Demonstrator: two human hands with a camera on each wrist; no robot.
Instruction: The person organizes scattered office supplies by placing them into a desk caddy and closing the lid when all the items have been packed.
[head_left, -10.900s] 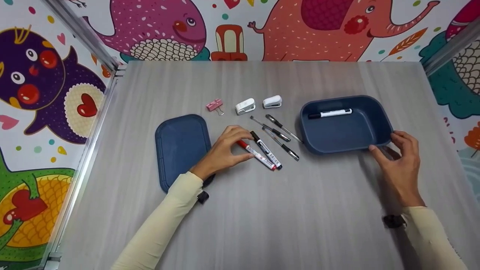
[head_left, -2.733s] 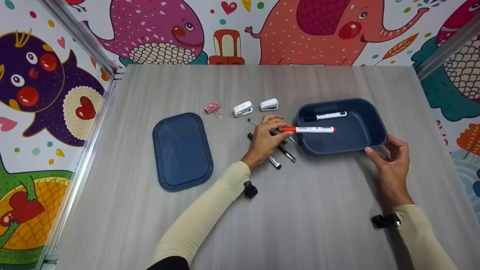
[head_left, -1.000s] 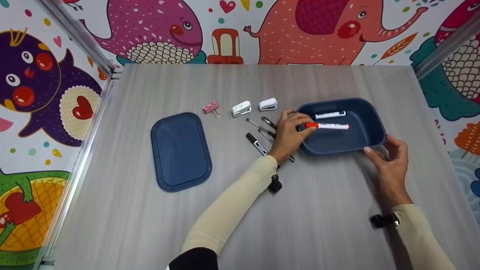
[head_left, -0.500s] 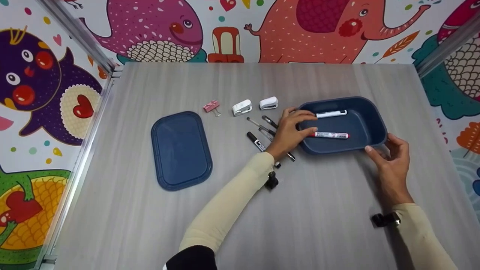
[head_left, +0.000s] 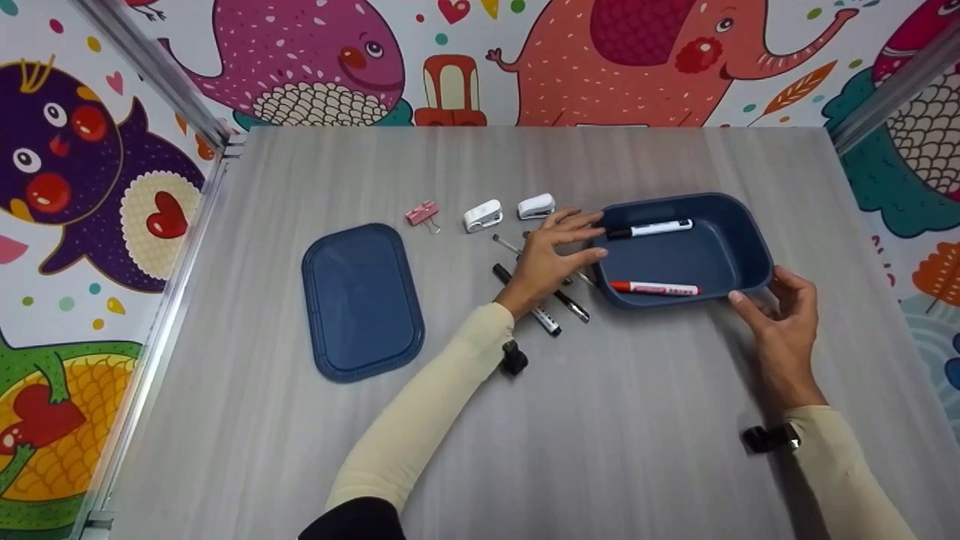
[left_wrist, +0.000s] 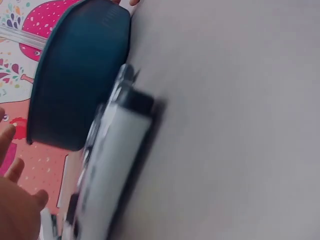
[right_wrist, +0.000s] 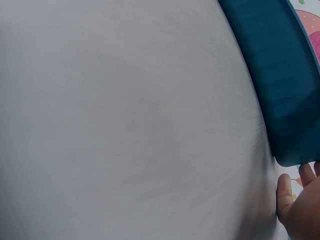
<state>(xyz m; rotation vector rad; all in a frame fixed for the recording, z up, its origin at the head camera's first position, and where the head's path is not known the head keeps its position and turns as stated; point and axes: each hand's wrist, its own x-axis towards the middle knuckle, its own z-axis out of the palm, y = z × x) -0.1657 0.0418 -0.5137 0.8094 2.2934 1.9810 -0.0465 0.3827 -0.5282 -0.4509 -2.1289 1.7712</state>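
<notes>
My left hand [head_left: 544, 262] hovers at the left end of the blue box [head_left: 686, 262], fingers spread and holding nothing. Under it, partly covered, several black pens [head_left: 574, 307] and a black-capped marker [head_left: 547, 322] lie on the table; that marker looms large and blurred in the left wrist view. Inside the box, a red-capped marker [head_left: 660, 289] lies along the front wall and a white marker with a black cap [head_left: 660, 228] along the back. My right hand [head_left: 791, 334] holds the box's front right corner, thumb at the front wall, fingers round the side.
A blue lid [head_left: 364, 300] lies flat on the left of the grey table [head_left: 600, 442]. Behind the pens sit a pink binder clip [head_left: 422, 213] and two small white staplers, the left stapler [head_left: 483, 216] and the right stapler [head_left: 536, 206]. Printed walls [head_left: 630, 60] border the table.
My left hand carried the red-capped marker from the table into the box, let go of it and drew back left. The right hand stays at the box corner.
</notes>
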